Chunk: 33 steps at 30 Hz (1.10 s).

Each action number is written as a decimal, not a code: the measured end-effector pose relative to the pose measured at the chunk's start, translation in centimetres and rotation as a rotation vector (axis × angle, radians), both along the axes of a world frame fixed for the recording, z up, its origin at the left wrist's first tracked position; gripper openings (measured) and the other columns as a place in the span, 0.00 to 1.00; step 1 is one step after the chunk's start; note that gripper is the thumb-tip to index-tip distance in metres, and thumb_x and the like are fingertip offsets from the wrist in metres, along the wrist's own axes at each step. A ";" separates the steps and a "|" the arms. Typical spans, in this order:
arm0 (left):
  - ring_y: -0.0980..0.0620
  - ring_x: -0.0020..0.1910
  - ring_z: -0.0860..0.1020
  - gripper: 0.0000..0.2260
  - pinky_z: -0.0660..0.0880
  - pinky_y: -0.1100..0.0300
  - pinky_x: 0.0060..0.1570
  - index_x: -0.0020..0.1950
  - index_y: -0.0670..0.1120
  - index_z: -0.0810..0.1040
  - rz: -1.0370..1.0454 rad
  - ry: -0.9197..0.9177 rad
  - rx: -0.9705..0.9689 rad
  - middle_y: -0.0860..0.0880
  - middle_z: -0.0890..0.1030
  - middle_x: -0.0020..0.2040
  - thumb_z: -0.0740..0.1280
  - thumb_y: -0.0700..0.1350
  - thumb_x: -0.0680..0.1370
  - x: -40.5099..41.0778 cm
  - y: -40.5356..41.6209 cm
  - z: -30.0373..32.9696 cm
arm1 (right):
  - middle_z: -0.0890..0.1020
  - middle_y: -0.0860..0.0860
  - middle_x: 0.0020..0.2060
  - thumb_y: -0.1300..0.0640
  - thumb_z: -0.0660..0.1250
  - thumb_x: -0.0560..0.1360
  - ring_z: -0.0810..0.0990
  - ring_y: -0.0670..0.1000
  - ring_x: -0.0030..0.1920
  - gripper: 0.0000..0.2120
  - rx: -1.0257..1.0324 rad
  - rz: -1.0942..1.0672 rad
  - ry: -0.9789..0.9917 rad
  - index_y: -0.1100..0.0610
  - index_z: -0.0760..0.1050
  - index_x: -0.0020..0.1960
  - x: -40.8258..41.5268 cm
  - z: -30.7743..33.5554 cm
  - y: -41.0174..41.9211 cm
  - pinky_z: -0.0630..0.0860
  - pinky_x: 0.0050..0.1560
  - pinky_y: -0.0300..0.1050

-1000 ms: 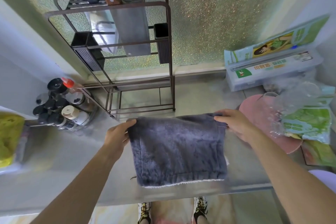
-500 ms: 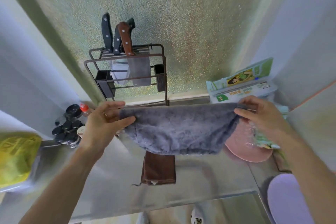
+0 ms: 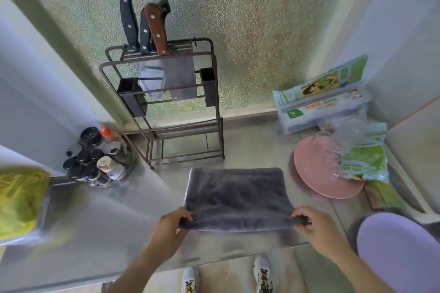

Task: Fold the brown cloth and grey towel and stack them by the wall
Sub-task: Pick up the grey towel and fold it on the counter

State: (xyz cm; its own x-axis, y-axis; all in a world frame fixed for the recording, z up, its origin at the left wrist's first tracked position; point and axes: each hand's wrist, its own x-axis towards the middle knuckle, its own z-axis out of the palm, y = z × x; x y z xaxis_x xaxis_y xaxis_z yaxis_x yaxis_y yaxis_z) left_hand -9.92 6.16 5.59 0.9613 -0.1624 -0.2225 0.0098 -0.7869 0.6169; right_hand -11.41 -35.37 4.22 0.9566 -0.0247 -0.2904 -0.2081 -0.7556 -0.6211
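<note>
The grey towel (image 3: 237, 194) lies folded as a flat rectangle on the steel counter (image 3: 114, 226), in front of the knife rack. My left hand (image 3: 170, 227) pinches its near left corner. My right hand (image 3: 314, 223) pinches its near right corner. The near edge is lifted slightly between the two hands. The brown cloth does not show; where it lay half a second ago is now covered by the towel.
A brown wire knife rack (image 3: 166, 102) stands at the frosted window. Spice jars (image 3: 95, 157) sit left of it, a yellow bag (image 3: 19, 200) at far left. A pink plate (image 3: 321, 171), plastic bags (image 3: 362, 162) and a wrap box (image 3: 319, 104) crowd the right. A lilac stool (image 3: 400, 252) stands by the counter edge.
The towel was held up stretched between both hands, with the brown cloth visible below. Now it is laid down flat on the counter and my hands are at its near corners.
</note>
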 end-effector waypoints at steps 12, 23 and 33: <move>0.60 0.45 0.81 0.09 0.77 0.65 0.44 0.48 0.54 0.82 0.261 0.085 -0.130 0.57 0.85 0.43 0.75 0.41 0.73 5.2 -0.9 -0.6 | 0.84 0.43 0.39 0.54 0.74 0.71 0.81 0.37 0.37 0.06 0.127 -0.180 0.025 0.47 0.78 0.46 4.6 -0.9 0.6 0.73 0.39 0.29; 0.42 0.47 0.80 0.12 0.74 0.55 0.45 0.59 0.46 0.77 0.519 0.084 0.006 0.42 0.85 0.52 0.70 0.49 0.79 15.1 -4.2 -6.1 | 0.82 0.50 0.44 0.59 0.64 0.78 0.76 0.52 0.43 0.07 0.085 -0.423 -0.061 0.58 0.78 0.54 15.1 -6.7 3.8 0.67 0.46 0.42; 0.39 0.57 0.75 0.17 0.73 0.45 0.55 0.61 0.44 0.76 0.334 -0.313 0.424 0.42 0.77 0.59 0.68 0.54 0.79 12.1 -6.9 -5.7 | 0.80 0.54 0.60 0.39 0.64 0.76 0.80 0.57 0.57 0.27 0.027 -0.643 -0.082 0.56 0.70 0.67 12.7 -6.6 6.0 0.78 0.57 0.57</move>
State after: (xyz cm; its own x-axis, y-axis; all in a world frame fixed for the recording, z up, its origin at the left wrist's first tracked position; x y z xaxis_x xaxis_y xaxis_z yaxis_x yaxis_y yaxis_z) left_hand 2.16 -0.75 -0.09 0.9751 0.1986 0.0985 0.1667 -0.9497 0.2649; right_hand 1.28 -29.41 -2.35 0.7726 -0.5936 -0.2255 -0.5646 -0.4798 -0.6716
